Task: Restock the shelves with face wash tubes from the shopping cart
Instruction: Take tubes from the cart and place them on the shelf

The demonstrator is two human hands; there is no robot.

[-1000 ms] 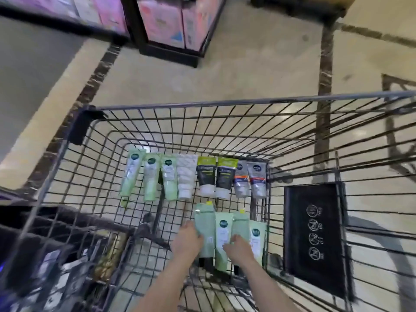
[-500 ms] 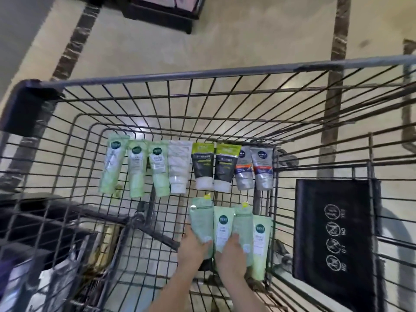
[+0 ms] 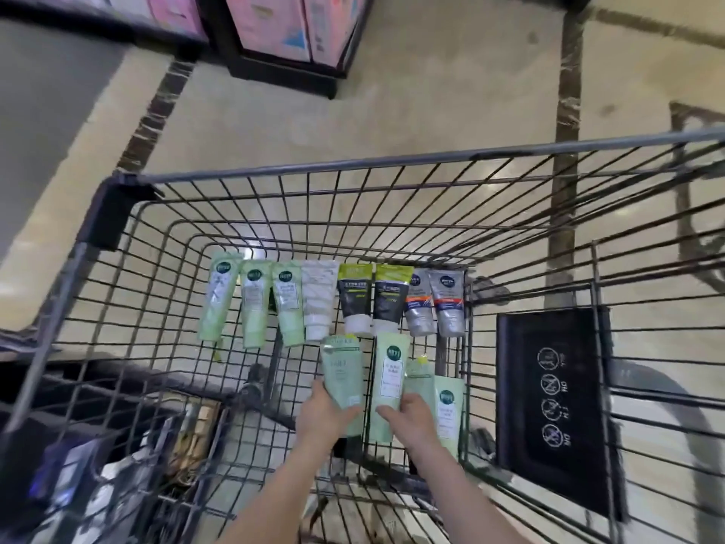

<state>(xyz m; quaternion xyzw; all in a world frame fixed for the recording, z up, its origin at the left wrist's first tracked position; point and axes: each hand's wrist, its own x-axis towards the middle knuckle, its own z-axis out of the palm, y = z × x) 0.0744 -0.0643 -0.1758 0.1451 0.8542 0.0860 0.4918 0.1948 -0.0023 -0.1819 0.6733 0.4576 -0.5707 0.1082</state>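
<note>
Floor (image 3: pixel 412 111): pale stone tiles with dark marbled strips, seen through and beyond the cart wires.
Shelving (image 3: pixel 282 29): dark-framed unit at the top edge of the view, holding pink boxes.
Shopping cart (image 3: pixel 392 159): grey wire basket with a black plastic cap at its far-left corner; all the tubes lie on its wire bottom.
Black panel (image 3: pixel 557 402): flat against the cart's right wall, printed with four round symbols.
Far row of tubes (image 3: pixel 333 300): eight tubes side by side along the cart's far edge, caps toward the person. From left: three pale green, one white (image 3: pixel 318 300), two black with lime tops (image 3: pixel 355 298), two silver (image 3: pixel 447 304).
Near row of tubes: four pale green tubes toward the cart's near-right corner, just below the far row.
Left hand (image 3: pixel 321 414): grip clamped on the leftmost near-row tube (image 3: pixel 340 374), thumb across its lower face; the tube stands apart from the other three.
Right hand (image 3: pixel 412 418): grip curled round the lower part of the second tube (image 3: pixel 390 380), fingers over its front.
Third tube (image 3: pixel 418 376): partly behind the right hand, yellow-tipped, touching the second tube.
Fourth tube (image 3: pixel 447 410): against the cart's right wall, just beside the right hand, not held.
Lower-left clutter (image 3: pixel 117 465): blurred items below the cart's left side; I cannot tell what they are.
</note>
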